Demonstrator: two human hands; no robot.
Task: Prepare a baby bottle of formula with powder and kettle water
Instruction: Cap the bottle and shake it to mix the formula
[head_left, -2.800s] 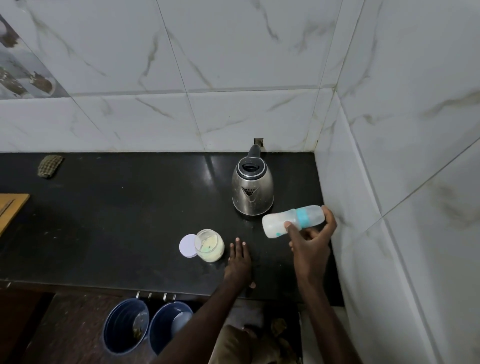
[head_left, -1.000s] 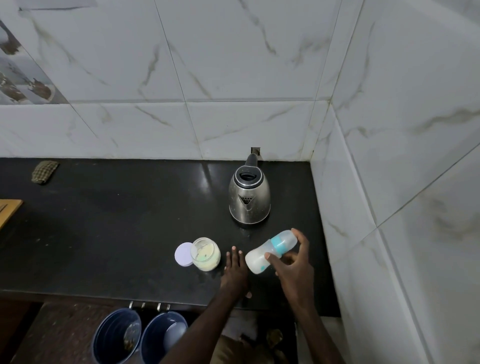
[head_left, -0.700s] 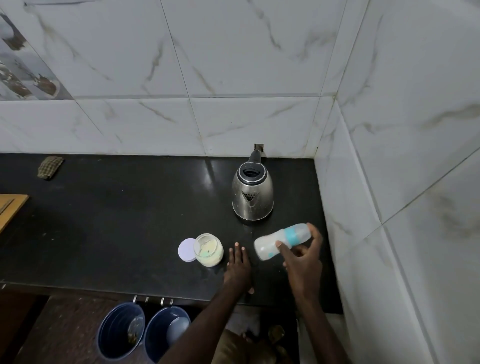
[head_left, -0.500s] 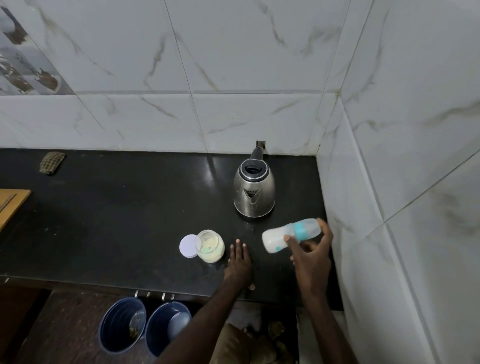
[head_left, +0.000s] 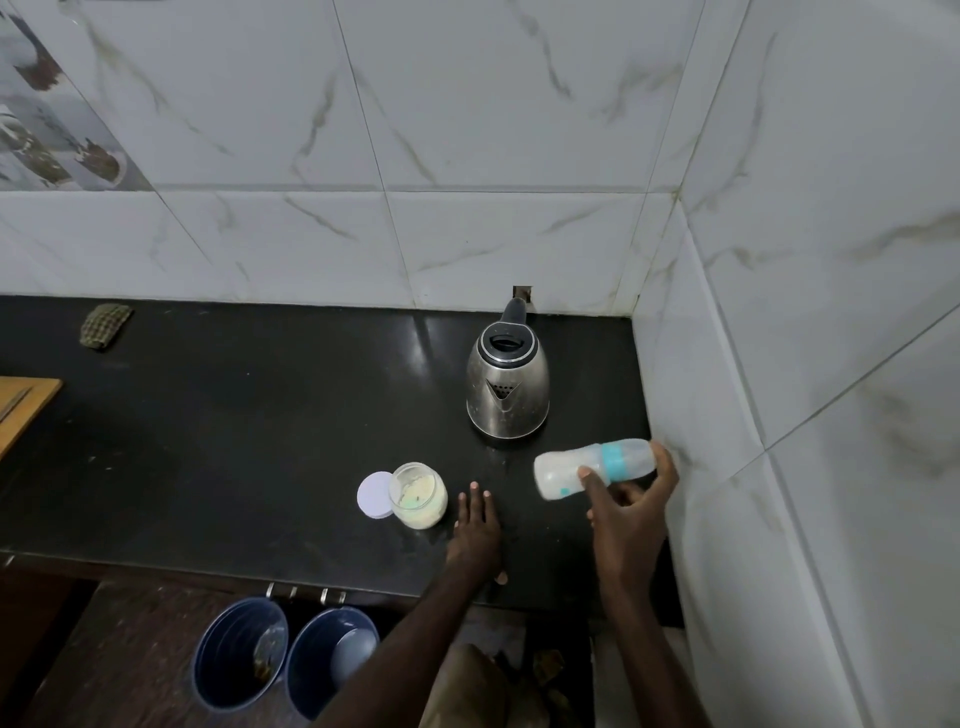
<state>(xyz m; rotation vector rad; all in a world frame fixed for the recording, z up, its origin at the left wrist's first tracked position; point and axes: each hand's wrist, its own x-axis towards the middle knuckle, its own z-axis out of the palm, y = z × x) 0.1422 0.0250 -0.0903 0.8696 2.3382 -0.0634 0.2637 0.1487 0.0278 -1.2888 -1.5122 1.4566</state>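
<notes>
My right hand (head_left: 626, 512) grips a capped baby bottle (head_left: 569, 467) with a teal ring, held sideways above the black counter (head_left: 234, 441), its cap end toward the right wall. White liquid shows inside the bottle. My left hand (head_left: 475, 535) rests flat on the counter, fingers straight, just right of an open glass jar of pale powder (head_left: 418, 493). The jar's white lid (head_left: 374, 493) lies against its left side. A steel kettle (head_left: 506, 387) stands behind the bottle near the back wall.
Tiled walls close the counter at the back and right. A scouring cloth (head_left: 104, 322) lies far left at the back, and a wooden board (head_left: 23, 405) sits at the left edge. Two blue buckets (head_left: 288, 657) stand on the floor below the counter's front edge.
The bottle has swung back and forth in my right hand, tilting between level and base-down, and is now nearly level. My left hand has stayed flat on the counter.
</notes>
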